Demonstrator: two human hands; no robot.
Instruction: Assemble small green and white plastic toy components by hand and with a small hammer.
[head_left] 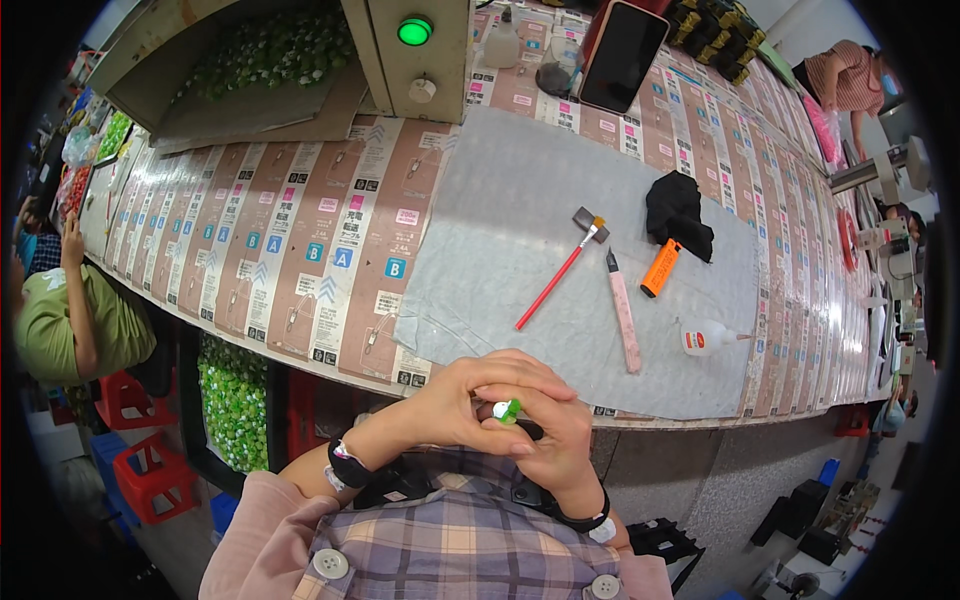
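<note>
Both my hands meet just in front of my chest, below the table's front edge. My left hand (480,400) and my right hand (555,440) together pinch a small green and white plastic piece (508,409), mostly hidden by my fingers. On the grey mat (500,230) above my hands lie a red-handled brush (560,270), a pink utility knife (624,318), an orange lighter (660,268), a black cloth (678,212) and a small white glue bottle (706,338).
A beige box with a green lamp (414,31) and a dark phone (622,55) stand at the back. Bins of green pieces (232,400) sit under the table and at top left. A person in green (70,320) sits left; another person (845,80) works far right.
</note>
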